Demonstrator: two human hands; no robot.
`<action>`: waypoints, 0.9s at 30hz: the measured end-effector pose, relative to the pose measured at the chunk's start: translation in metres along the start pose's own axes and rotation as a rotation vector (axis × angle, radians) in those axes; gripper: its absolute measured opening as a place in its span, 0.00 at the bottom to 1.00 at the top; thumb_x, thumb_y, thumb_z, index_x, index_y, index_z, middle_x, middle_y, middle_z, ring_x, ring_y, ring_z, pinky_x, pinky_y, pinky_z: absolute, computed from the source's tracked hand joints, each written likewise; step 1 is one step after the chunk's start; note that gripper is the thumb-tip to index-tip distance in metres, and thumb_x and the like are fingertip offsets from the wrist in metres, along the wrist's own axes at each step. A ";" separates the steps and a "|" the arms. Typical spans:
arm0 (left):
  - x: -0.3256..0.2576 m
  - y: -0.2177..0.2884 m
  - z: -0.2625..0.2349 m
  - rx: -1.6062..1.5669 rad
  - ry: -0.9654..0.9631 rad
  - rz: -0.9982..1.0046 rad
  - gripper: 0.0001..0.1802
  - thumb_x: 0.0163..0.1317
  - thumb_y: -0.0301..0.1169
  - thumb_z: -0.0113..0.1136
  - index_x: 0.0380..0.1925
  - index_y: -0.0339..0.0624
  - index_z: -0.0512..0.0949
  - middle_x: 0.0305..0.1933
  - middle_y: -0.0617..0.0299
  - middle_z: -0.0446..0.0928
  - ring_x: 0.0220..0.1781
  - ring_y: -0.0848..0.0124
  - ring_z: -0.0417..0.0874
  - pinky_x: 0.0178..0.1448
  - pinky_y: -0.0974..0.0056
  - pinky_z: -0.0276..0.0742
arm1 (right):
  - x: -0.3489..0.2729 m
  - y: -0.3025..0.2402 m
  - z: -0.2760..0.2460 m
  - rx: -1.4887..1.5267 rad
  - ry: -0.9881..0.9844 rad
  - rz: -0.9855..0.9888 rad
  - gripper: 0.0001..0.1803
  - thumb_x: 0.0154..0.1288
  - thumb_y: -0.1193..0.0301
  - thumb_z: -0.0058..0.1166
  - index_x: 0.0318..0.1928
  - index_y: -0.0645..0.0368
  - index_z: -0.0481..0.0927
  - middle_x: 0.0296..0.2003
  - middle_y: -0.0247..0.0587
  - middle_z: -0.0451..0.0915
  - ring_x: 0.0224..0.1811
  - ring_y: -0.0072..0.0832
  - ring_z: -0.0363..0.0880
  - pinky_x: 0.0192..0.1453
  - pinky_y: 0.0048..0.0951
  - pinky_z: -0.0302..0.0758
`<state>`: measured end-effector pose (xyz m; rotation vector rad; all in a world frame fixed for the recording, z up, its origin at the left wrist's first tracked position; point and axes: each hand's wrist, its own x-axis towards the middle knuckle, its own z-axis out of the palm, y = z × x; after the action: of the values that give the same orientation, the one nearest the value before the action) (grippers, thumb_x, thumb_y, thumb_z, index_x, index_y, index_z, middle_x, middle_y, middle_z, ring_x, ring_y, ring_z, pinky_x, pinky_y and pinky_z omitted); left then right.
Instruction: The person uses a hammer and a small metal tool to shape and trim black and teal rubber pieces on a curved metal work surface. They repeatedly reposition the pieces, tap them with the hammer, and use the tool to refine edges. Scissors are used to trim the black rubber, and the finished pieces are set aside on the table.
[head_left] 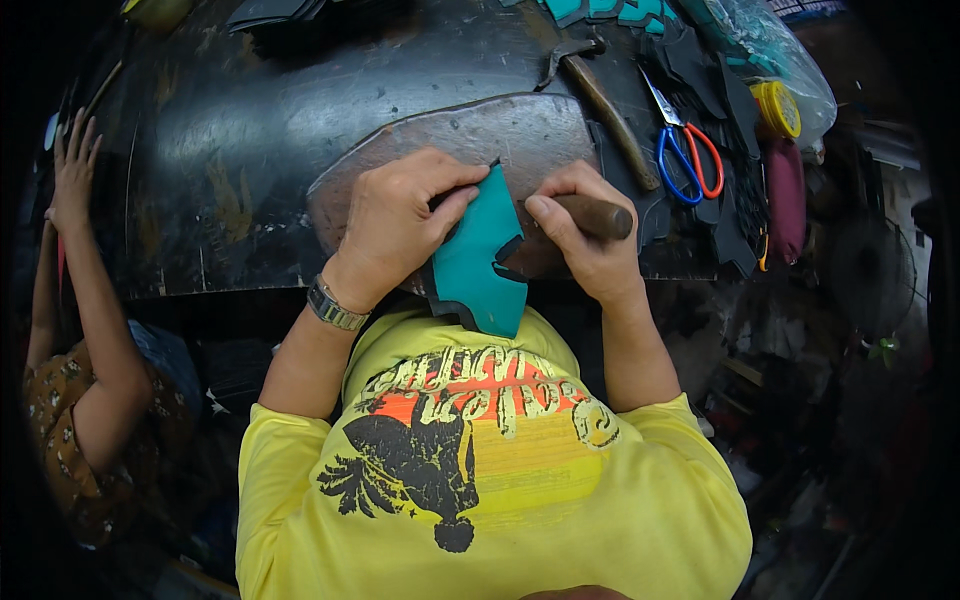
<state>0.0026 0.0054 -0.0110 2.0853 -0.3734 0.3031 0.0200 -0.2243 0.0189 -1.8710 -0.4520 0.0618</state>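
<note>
Teal piece (478, 250) with black edging hangs over the near edge of the brown board (430, 140), long axis running toward our yellow shirt (520, 500). It lies just right of our left hand (400, 210), the nearer, which pinches its far end; our right hand (597, 250), opposite, wraps a wooden handle (603, 217), tip hidden from us. Hammer (611, 122) and scissors (678, 122) lie beyond, rightward.

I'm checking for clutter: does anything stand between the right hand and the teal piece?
Nothing visible: just a narrow gap shows between the right hand, gripping a wooden handle, and the teal piece. The left hand pinches its top from the left.
</note>
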 end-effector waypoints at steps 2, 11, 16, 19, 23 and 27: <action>-0.002 -0.001 0.000 0.035 -0.005 0.013 0.13 0.60 0.26 0.71 0.46 0.44 0.90 0.39 0.58 0.87 0.38 0.59 0.89 0.43 0.59 0.84 | -0.001 -0.001 0.000 -0.126 -0.075 0.037 0.06 0.69 0.74 0.65 0.41 0.64 0.84 0.31 0.31 0.83 0.33 0.20 0.79 0.40 0.23 0.74; -0.007 0.004 0.003 0.168 -0.006 0.120 0.17 0.56 0.20 0.71 0.46 0.42 0.89 0.39 0.59 0.84 0.40 0.61 0.87 0.44 0.60 0.84 | 0.012 0.016 0.020 0.348 0.165 0.079 0.05 0.64 0.79 0.63 0.39 0.65 0.80 0.35 0.39 0.85 0.37 0.24 0.84 0.46 0.25 0.79; -0.006 0.003 0.004 0.119 0.009 0.158 0.13 0.57 0.23 0.69 0.43 0.39 0.87 0.38 0.60 0.79 0.41 0.61 0.83 0.46 0.58 0.83 | 0.017 0.026 0.015 0.149 0.077 0.003 0.05 0.61 0.80 0.62 0.37 0.64 0.79 0.34 0.40 0.83 0.37 0.24 0.80 0.45 0.28 0.76; -0.007 0.004 0.003 0.130 -0.022 0.130 0.17 0.55 0.20 0.70 0.46 0.39 0.88 0.39 0.60 0.83 0.41 0.61 0.85 0.45 0.58 0.83 | 0.014 0.027 0.014 0.169 0.067 0.005 0.05 0.60 0.80 0.62 0.36 0.64 0.78 0.33 0.41 0.83 0.34 0.24 0.78 0.43 0.28 0.73; -0.007 0.005 0.003 0.117 -0.027 0.121 0.18 0.54 0.20 0.70 0.47 0.39 0.88 0.40 0.58 0.82 0.42 0.60 0.85 0.46 0.58 0.83 | 0.014 0.027 0.016 0.185 0.086 -0.013 0.05 0.60 0.80 0.62 0.36 0.64 0.78 0.33 0.42 0.82 0.34 0.24 0.77 0.42 0.28 0.73; -0.006 0.005 0.001 0.113 -0.045 0.114 0.18 0.54 0.19 0.70 0.47 0.38 0.88 0.40 0.58 0.82 0.42 0.60 0.84 0.46 0.58 0.83 | 0.017 0.027 0.016 0.163 0.067 -0.054 0.06 0.60 0.80 0.62 0.36 0.63 0.78 0.32 0.42 0.82 0.33 0.25 0.77 0.42 0.28 0.73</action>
<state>-0.0045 0.0031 -0.0100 2.1885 -0.5139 0.3532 0.0387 -0.2111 -0.0084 -1.6949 -0.4386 -0.0005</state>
